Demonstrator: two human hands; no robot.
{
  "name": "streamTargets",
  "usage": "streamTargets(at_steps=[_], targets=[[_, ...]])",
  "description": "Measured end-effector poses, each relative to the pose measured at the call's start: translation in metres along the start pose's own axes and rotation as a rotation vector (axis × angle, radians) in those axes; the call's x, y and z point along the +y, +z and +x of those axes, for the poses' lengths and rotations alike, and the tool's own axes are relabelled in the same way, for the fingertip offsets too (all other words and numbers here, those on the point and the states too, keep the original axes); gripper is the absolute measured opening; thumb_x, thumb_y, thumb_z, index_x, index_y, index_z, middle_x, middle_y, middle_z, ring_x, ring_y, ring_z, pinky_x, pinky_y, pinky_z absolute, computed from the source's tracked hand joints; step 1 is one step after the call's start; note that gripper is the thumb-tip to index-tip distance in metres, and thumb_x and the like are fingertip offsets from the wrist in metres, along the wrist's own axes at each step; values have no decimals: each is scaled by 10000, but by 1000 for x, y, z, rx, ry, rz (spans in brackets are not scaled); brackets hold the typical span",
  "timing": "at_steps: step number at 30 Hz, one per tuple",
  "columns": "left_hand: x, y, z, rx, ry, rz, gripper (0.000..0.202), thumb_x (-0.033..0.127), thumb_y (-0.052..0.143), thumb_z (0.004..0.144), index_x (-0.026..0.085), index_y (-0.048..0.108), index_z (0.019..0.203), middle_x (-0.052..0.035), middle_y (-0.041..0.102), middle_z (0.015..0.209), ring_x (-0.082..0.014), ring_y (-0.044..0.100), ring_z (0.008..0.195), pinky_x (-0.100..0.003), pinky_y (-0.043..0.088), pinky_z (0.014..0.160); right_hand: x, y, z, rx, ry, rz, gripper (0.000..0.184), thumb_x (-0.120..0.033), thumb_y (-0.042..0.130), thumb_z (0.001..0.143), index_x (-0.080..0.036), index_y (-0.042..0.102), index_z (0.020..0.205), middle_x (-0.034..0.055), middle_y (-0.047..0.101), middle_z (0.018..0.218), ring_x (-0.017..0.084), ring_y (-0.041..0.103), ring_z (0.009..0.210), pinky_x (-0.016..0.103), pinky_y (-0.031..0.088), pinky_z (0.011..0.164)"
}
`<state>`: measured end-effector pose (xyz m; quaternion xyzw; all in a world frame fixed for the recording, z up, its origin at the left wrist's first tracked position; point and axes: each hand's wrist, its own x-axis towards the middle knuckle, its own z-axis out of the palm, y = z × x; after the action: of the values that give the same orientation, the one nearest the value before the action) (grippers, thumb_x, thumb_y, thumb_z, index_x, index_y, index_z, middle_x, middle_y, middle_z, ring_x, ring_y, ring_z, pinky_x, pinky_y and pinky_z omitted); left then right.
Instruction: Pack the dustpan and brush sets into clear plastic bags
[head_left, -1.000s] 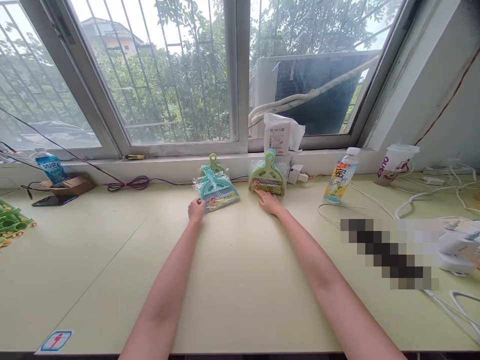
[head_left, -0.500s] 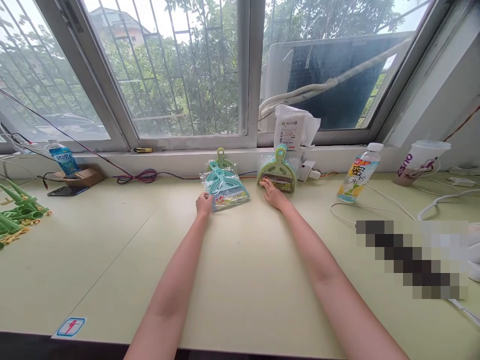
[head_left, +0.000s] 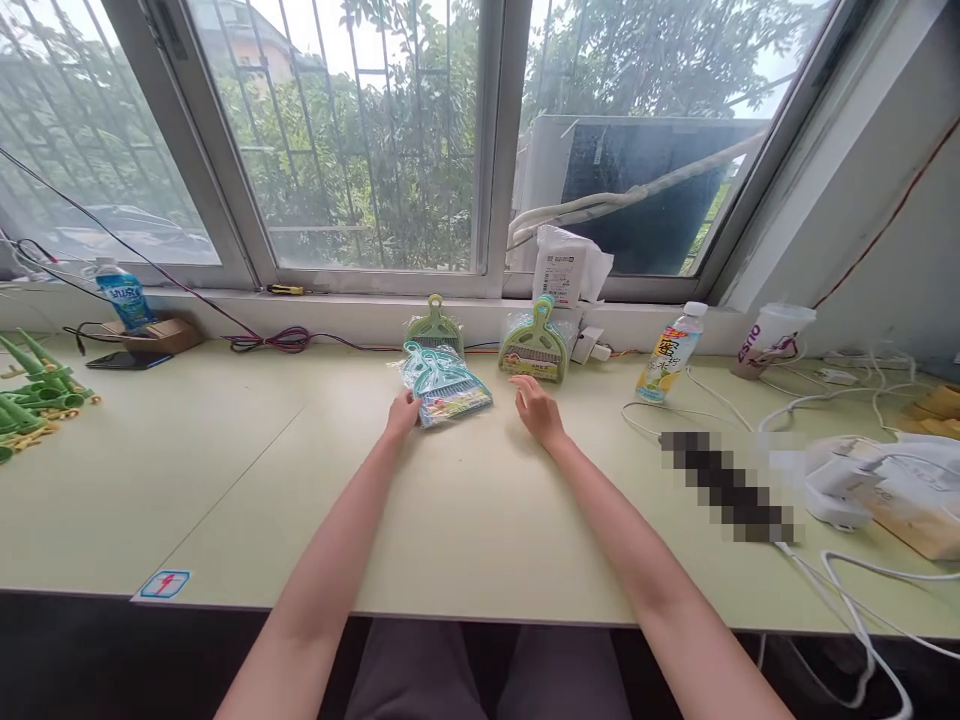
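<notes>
My left hand [head_left: 403,414] grips the left edge of a plastic-wrapped teal dustpan and brush set [head_left: 448,388], which lies tilted on the table; a second teal handle shows in the same pile. Behind it a green dustpan [head_left: 435,322] leans upright against the sill wall. To the right another wrapped green dustpan and brush set [head_left: 535,352] stands against the wall, with a teal handle tip behind its handle. My right hand [head_left: 537,408] hovers just in front of that set, apart from it, fingers extended and holding nothing.
A drink bottle [head_left: 670,355] and a plastic cup [head_left: 772,340] stand at the right, near white cables and a charger [head_left: 840,490]. Green plastic parts [head_left: 41,395] lie far left. A blue bottle [head_left: 126,300], a phone [head_left: 129,361] and bundled wires [head_left: 281,340] sit along the back.
My right hand has let go of the right green set and drawn back towards me. My left hand keeps its hold on the teal set, which has shifted slightly. The camera has tilted down.
</notes>
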<state>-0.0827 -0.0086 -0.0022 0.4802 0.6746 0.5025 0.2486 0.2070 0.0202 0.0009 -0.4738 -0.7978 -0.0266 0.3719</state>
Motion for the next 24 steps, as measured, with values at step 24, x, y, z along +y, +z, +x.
streamTargets(at_steps=[24], targets=[[47, 40, -91, -651, 48, -548, 633, 403, 813, 643, 220, 533, 1180, -96, 657, 1188, -248, 611, 1110, -415, 437, 1005, -15, -31, -47, 57, 618, 1281, 394, -291, 800, 666, -220, 578, 984, 29, 707, 942, 199, 688, 894, 395, 582, 869]])
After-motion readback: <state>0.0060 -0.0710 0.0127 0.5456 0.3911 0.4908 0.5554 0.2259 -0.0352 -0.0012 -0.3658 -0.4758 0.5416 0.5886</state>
